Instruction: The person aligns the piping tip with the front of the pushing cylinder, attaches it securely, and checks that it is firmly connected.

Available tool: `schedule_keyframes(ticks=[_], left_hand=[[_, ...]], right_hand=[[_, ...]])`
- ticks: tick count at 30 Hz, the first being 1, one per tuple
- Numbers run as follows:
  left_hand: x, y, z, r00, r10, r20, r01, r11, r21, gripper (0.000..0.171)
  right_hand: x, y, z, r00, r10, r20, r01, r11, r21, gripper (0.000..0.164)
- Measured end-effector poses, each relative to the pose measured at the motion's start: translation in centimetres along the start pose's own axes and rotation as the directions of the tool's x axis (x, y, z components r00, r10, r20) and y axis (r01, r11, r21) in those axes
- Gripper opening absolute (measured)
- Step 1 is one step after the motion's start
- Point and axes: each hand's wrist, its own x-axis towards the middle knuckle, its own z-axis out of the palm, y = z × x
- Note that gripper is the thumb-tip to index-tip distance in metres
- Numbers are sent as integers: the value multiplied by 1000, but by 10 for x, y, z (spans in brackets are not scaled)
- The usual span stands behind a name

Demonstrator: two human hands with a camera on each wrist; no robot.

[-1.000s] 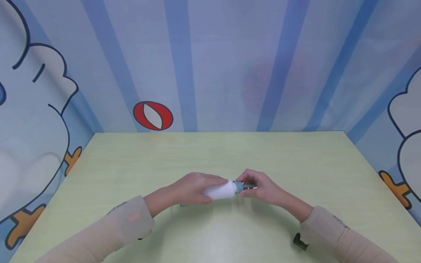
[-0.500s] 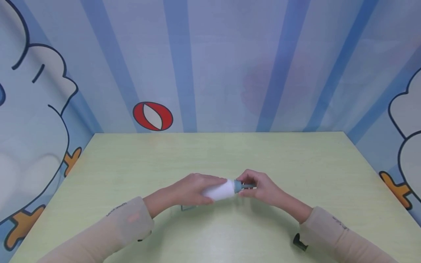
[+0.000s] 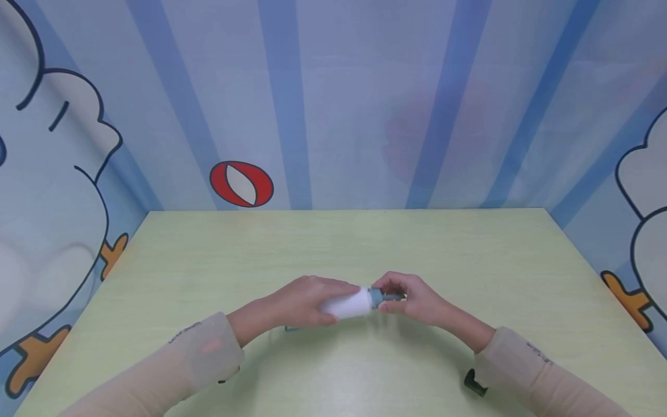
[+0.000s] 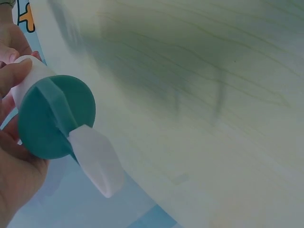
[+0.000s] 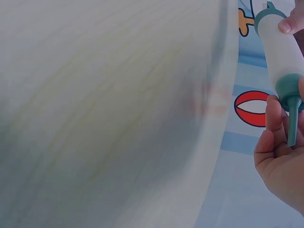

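A white cylinder [image 3: 346, 304] with teal ends is held nearly level above the table, slightly tilted. My left hand [image 3: 307, 301] grips its body from the left. With curled fingers, my right hand [image 3: 417, 298] pinches the teal collar [image 3: 376, 297] on the right end. From that collar a thin teal rod [image 5: 293, 124] sticks out between the right fingers. In the left wrist view, the other end shows a teal disc [image 4: 33, 130] with a raised bar and a white paddle-shaped piece [image 4: 97, 164]. The left hand mostly hides this end in the head view.
The pale green table [image 3: 333, 243] spreads beneath both hands. Behind and beside it stand blue striped walls [image 3: 354, 104] with cartoon prints. A small dark object [image 3: 475, 383] shows at the right sleeve.
The teal edge below the left hand came further into sight, then partly slipped back, so the far end seems to turn a little. My right hand sits slightly lower; both holds stay.
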Motion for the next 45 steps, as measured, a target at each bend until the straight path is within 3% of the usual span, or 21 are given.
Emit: schedule_keyframes(ticks=[7, 25, 33, 39, 45], left_hand=[[0, 2, 0, 999, 37, -5, -36, 995, 93, 55], [-1, 7, -1, 999, 51, -14, -47, 978, 201, 55], [0, 6, -4, 998, 53, -31, -46, 984, 172, 54], [1, 7, -7, 1000, 6, 15, -7, 997, 73, 57], [0, 7, -9, 1000, -17, 20, 17, 1000, 10, 58]], right_hand=[[0, 0, 0, 999, 23, 43, -26, 997, 70, 27], [2, 0, -1, 993, 73, 91, -87, 984, 158, 26], [0, -1, -2, 998, 39, 54, -47, 986, 157, 29], [-1, -3, -4, 1000, 20, 24, -23, 995, 101, 27], [-2, -5, -5, 1000, 7, 13, -8, 997, 77, 26]])
